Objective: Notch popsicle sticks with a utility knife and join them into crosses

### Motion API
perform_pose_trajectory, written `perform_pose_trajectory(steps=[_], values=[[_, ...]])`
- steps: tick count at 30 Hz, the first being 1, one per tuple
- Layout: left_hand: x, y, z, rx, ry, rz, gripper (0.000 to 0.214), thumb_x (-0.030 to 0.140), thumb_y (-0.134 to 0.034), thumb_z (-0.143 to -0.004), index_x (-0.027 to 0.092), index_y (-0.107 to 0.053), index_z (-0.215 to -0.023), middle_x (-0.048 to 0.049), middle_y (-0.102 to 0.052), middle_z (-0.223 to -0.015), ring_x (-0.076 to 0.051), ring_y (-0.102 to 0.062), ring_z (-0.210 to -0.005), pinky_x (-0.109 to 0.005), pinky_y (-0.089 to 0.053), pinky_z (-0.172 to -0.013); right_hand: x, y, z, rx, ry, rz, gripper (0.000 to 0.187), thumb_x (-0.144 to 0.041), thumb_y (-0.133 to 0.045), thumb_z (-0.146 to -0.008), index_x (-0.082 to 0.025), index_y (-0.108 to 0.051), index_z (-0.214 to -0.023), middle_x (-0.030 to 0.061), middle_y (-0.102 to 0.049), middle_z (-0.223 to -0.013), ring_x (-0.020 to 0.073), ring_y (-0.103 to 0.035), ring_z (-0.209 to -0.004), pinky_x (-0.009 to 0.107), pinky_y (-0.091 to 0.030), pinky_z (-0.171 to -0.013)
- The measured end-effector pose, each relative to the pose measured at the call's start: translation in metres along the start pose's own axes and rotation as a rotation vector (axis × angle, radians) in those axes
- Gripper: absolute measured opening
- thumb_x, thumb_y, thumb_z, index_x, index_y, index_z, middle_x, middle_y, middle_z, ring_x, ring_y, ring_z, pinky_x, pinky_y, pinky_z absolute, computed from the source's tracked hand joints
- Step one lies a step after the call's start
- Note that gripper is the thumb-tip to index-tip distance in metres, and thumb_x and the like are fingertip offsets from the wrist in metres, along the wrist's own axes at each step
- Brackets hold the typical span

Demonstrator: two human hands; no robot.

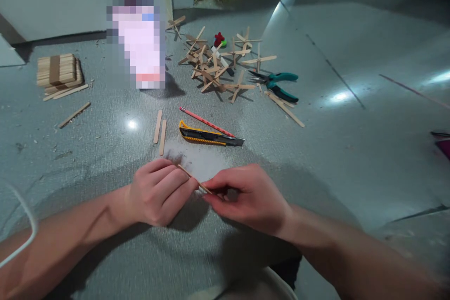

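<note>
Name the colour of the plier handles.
Teal, on the pliers; head view, the only one.

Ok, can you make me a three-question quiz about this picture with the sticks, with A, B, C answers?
1. Where is the yellow-and-black utility knife?
A. Just beyond the two hands
B. On the stack of sticks
C. Inside the bottle

2. What colour are the handles of the long-nose pliers?
A. Red
B. Teal
C. White

3. What are the left hand and right hand doing?
A. Lying flat and empty
B. Holding the pencil
C. Both pinching one thin wooden stick

Answers:
1. A, the knife lies on the grey floor right past the hands, next to the red pencil.
2. B, both handles are teal.
3. C, the stick runs between the fingertips of both hands.
</note>
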State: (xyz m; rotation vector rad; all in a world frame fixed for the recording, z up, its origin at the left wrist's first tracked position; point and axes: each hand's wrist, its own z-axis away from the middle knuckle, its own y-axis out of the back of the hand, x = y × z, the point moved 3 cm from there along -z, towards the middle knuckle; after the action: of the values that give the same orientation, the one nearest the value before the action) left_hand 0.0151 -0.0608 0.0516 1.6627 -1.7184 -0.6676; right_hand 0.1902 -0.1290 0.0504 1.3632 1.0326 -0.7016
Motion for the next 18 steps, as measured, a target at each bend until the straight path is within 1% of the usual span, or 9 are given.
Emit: perform_pose_trajectory(steps=[2, 4, 8, 10, 11, 13, 15, 18], values=[[0.000, 0.000, 0.000, 0.001, -0.002, -0.008, 0.018, 0.011, -0.045, -0.096, 0.013, -0.062, -0.093, -0.0026, -0.067, -0.071, -0.014, -0.061, -0.060, -0.030, -0.052, -0.062, 0.004, -0.002, 0.000, -0.009, -0.042, -0.104, 0.004, -0.016, -0.071, -0.080, -0.016, -0.075, -0.079, -0.0025, -0.067, -0.059, 0.0060, -0.055, -0.049, 0.014, -0.044, -0.047], [0.000, -0.001, 0.000, 0.001, 0.004, -0.009, 0.018, 0.011, -0.044, -0.096, 0.013, -0.062, -0.093, -0.0025, -0.066, -0.070, -0.014, -0.060, -0.060, -0.030, -0.052, -0.063, 0.008, -0.006, 0.000, -0.008, -0.114, -0.240, 0.004, -0.018, -0.074, -0.079, -0.017, -0.072, -0.076, -0.0017, -0.068, -0.062, 0.0071, -0.056, -0.052, 0.015, -0.046, -0.048], [0.000, -0.001, 0.001, 0.007, 0.032, 0.000, 0.018, 0.012, -0.045, -0.097, 0.013, -0.061, -0.091, -0.0028, -0.065, -0.069, -0.015, -0.061, -0.061, -0.030, -0.052, -0.062, 0.018, -0.019, 0.001, -0.020, -0.363, -0.665, 0.022, -0.025, -0.086, -0.071, -0.019, -0.066, -0.076, -0.0031, -0.069, -0.065, 0.0084, -0.061, -0.052, 0.018, -0.050, -0.049], [0.000, -0.001, 0.002, 0.030, 0.045, 0.010, 0.015, 0.014, -0.048, -0.097, 0.013, -0.062, -0.092, -0.0021, -0.065, -0.070, -0.014, -0.061, -0.061, -0.031, -0.052, -0.063, 0.021, -0.026, 0.001, -0.033, -0.449, -0.859, 0.030, -0.027, -0.091, -0.067, -0.019, -0.065, -0.078, -0.0044, -0.069, -0.064, 0.0088, -0.063, -0.050, 0.019, -0.051, -0.047], [-0.001, -0.001, 0.003, 0.048, 0.055, 0.018, 0.012, 0.016, -0.051, -0.097, 0.013, -0.063, -0.093, -0.0015, -0.065, -0.070, -0.014, -0.061, -0.060, -0.030, -0.052, -0.063, 0.022, -0.027, 0.001, -0.029, -0.455, -0.921, 0.031, -0.027, -0.092, -0.066, -0.019, -0.066, -0.079, -0.0040, -0.070, -0.066, 0.0092, -0.064, -0.051, 0.019, -0.052, -0.048], [-0.002, 0.001, 0.004, 0.095, 0.101, 0.038, 0.006, 0.018, -0.061, -0.094, 0.013, -0.064, -0.096, -0.0004, -0.065, -0.071, -0.013, -0.059, -0.059, -0.029, -0.052, -0.063, 0.023, -0.028, -0.001, -0.003, -0.416, -0.985, 0.029, -0.026, -0.092, -0.068, -0.019, -0.066, -0.080, -0.0023, -0.074, -0.070, 0.0098, -0.068, -0.055, 0.020, -0.056, -0.052], [-0.004, 0.002, 0.004, 0.141, 0.173, 0.053, 0.009, 0.022, -0.068, -0.091, 0.014, -0.064, -0.096, 0.0001, -0.064, -0.072, -0.012, -0.057, -0.059, -0.029, -0.051, -0.061, 0.025, -0.028, -0.001, 0.020, -0.372, -1.009, 0.028, -0.027, -0.091, -0.070, -0.020, -0.067, -0.080, -0.0015, -0.076, -0.074, 0.0104, -0.071, -0.060, 0.021, -0.059, -0.058], [-0.005, 0.003, 0.003, 0.171, 0.259, 0.097, 0.014, 0.024, -0.073, -0.088, 0.015, -0.066, -0.096, 0.0002, -0.062, -0.070, -0.012, -0.057, -0.060, -0.028, -0.051, -0.060, 0.026, -0.028, -0.002, 0.043, -0.336, -1.013, 0.027, -0.024, -0.092, -0.068, -0.021, -0.069, -0.081, -0.0021, -0.077, -0.076, 0.0106, -0.073, -0.065, 0.022, -0.061, -0.064]])
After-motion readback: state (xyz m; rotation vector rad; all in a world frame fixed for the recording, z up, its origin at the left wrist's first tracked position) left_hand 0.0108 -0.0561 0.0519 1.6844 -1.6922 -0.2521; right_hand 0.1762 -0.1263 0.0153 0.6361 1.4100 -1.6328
